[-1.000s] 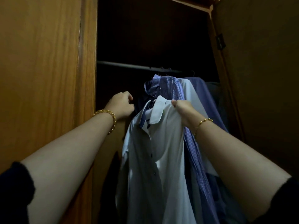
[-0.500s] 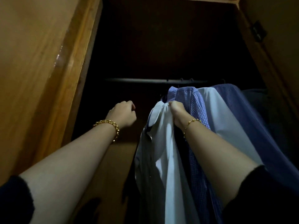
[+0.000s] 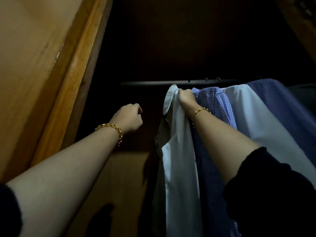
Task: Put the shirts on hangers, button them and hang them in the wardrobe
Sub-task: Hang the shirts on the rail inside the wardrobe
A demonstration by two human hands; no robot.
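My right hand (image 3: 185,100) grips a white shirt (image 3: 177,159) at its collar, raised right up under the dark wardrobe rail (image 3: 150,82). The shirt hangs down from my grip; its hanger is hidden by cloth and hand. My left hand (image 3: 129,118) hovers to the left of the shirt in the dark opening, fingers curled into a fist with nothing visible in it.
A blue checked shirt (image 3: 213,108), another white shirt (image 3: 253,113) and a dark blue shirt (image 3: 282,103) hang on the rail just right of my hand. The wooden wardrobe door (image 3: 42,65) stands at the left. The rail's left stretch is bare.
My right hand has lifted the white shirt's collar up to the rail. The shirt has turned edge-on beside the checked shirt. My left hand has come away from it.
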